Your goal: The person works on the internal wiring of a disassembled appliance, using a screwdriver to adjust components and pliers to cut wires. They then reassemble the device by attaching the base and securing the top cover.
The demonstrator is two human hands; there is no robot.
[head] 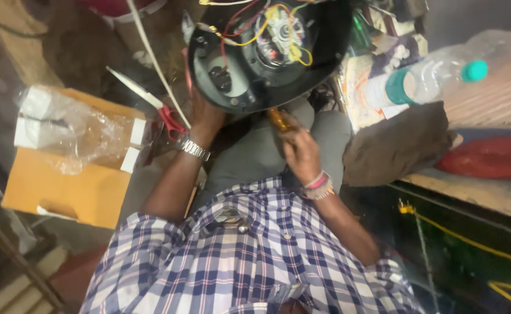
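Observation:
A round black appliance housing (pixel 255 58) rests on my lap, open side toward me, showing a motor with red, yellow and white wires. My left hand (pixel 206 116), with a metal watch at the wrist, props the housing from below at its lower left rim. My right hand (pixel 299 148), with bracelets at the wrist, grips an amber-handled screwdriver (pixel 280 119) whose tip points up at the housing's lower edge. I wear a blue and white checked shirt and grey trousers.
Scissors with red handles (pixel 154 104) lie left of the housing. A cardboard box (pixel 63 186) with clear plastic wrap sits further left. At right are a plastic bottle (pixel 424 78) with a green cap, a dark cloth (pixel 395 145) and a red object (pixel 488 157) on a ledge.

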